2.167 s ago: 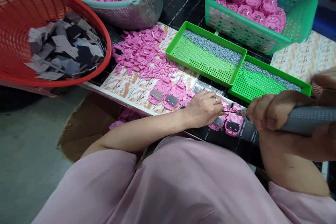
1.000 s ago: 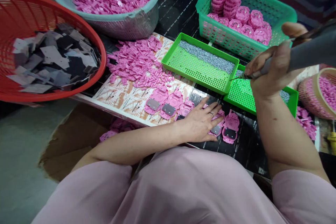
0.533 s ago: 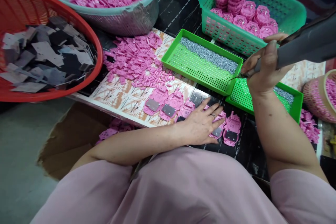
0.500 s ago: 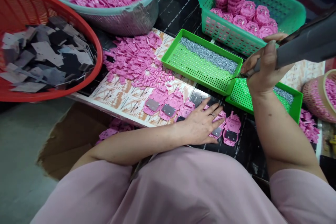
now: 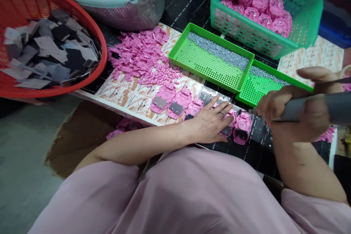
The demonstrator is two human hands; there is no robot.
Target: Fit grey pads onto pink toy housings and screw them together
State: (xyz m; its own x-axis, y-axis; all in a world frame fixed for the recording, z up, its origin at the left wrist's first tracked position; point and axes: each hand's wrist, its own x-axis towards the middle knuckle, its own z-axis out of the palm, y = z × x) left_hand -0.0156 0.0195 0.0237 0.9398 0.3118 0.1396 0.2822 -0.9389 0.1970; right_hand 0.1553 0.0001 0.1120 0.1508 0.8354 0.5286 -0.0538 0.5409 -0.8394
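Note:
My left hand (image 5: 210,122) lies flat with fingers spread over pink plastic casings in a row along the table's front edge; it partly covers them. At the row's right end is a pink casing (image 5: 242,127) with a dark plate on it. To the left, another casing (image 5: 179,103) carries a grey plate with small screws. My right hand (image 5: 296,111), somewhat blurred, is closed round a grey electric screwdriver (image 5: 305,109). Its tip points left, just above the right end of the row. Close by stand two green perforated trays, one long (image 5: 214,67) and one partly hidden (image 5: 255,87), both holding small silvery screws.
A red basket (image 5: 102,65) of grey and black plates stands at left. Behind are a pale blue basin (image 5: 131,14) of pink parts and a green basket (image 5: 246,33) with stacked pink casings. Loose pink parts (image 5: 139,55) lie heaped on the table.
My right hand has brought the screwdriver down from over the green trays towards the right end of the casing row. The left hand stays spread on the casings.

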